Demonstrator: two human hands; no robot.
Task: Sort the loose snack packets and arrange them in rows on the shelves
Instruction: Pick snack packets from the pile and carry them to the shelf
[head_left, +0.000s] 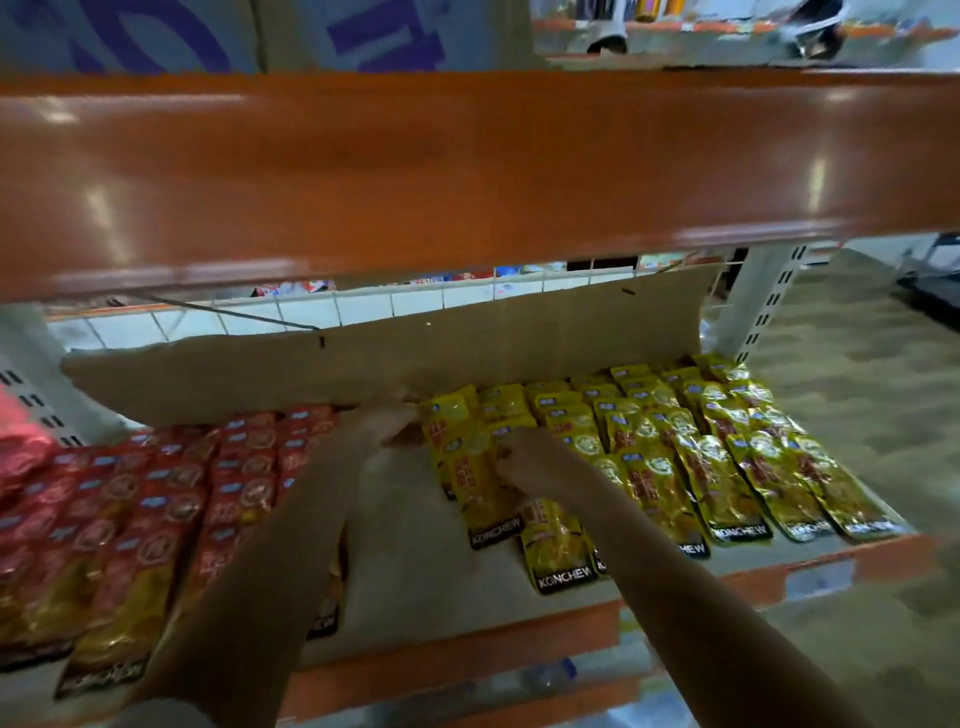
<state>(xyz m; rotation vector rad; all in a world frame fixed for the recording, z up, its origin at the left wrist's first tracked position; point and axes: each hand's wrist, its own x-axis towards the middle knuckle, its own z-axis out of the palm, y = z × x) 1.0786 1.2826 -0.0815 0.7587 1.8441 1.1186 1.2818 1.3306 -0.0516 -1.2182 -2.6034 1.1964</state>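
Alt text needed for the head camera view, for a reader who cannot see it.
Two bare hands reach into a shelf: the right hand on yellow snack packets lying in rows, the left hand at the gap beside red snack packets. A cardboard sheet stands behind; an orange shelf beam spans above.

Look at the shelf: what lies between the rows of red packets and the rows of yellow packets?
In the head view, a bare strip of shelf liner separates the red packets from the yellow packets. The left hand reaches along it toward the back.
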